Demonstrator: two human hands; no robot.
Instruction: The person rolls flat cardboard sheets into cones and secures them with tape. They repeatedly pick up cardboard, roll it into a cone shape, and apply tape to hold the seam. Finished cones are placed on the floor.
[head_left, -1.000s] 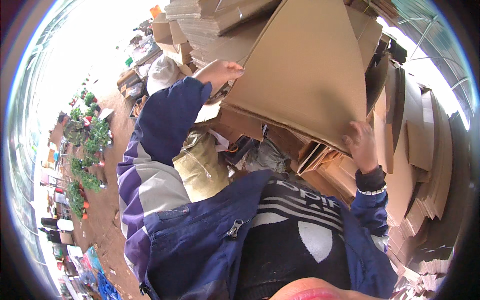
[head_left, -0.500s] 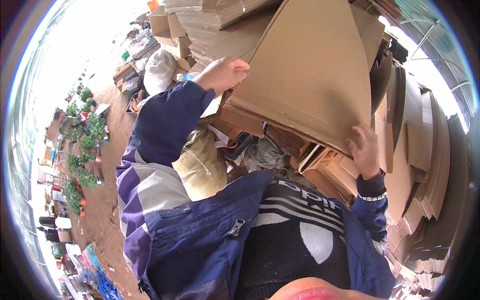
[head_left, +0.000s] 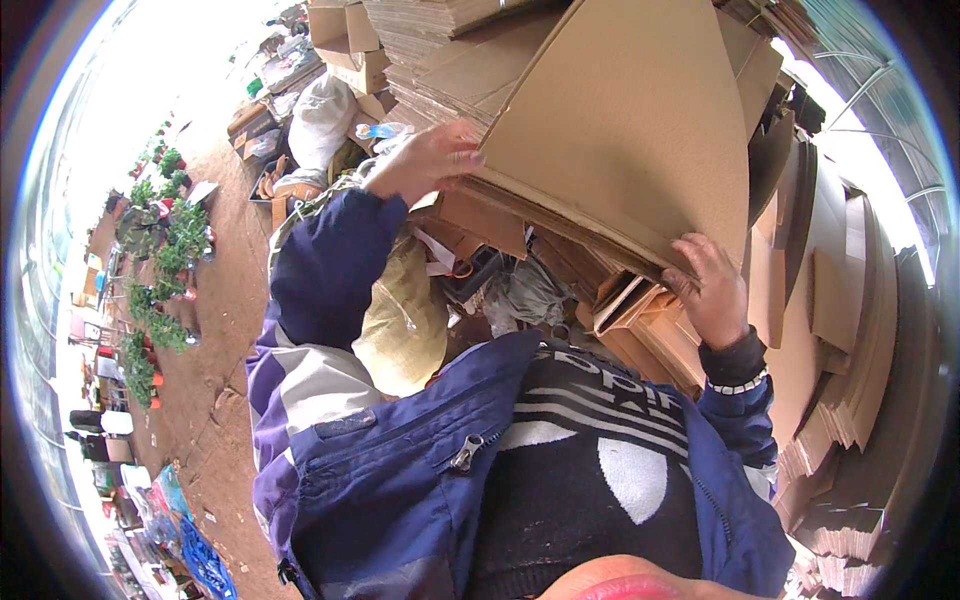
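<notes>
A large flat brown cardboard sheet (head_left: 630,130) lies tilted in front of me on a pile of other cardboard. My right hand (head_left: 712,290) is closed on its near edge toward the right corner, fingers on top and thumb at the rim. At the left edge of the sheet, my left hand (head_left: 425,163) has its fingers stretched toward the cardboard, slightly blurred. Its fingertips are at or very near the edge; whether they touch cannot be made out. Under the sheet's front edge, more cardboard layers show.
Stacked flat cardboard (head_left: 430,75) rises behind on the left, and tall sheets (head_left: 825,300) lean at the right. Below are a yellowish sack (head_left: 405,325), grey plastic (head_left: 530,295) and folded cartons (head_left: 655,335). A white sack (head_left: 320,120) and potted plants (head_left: 180,260) stand farther left.
My left hand has moved slightly left and down, its fingers now straighter. My right hand has shifted a little left along the near edge. The sheet sits slightly further right in view.
</notes>
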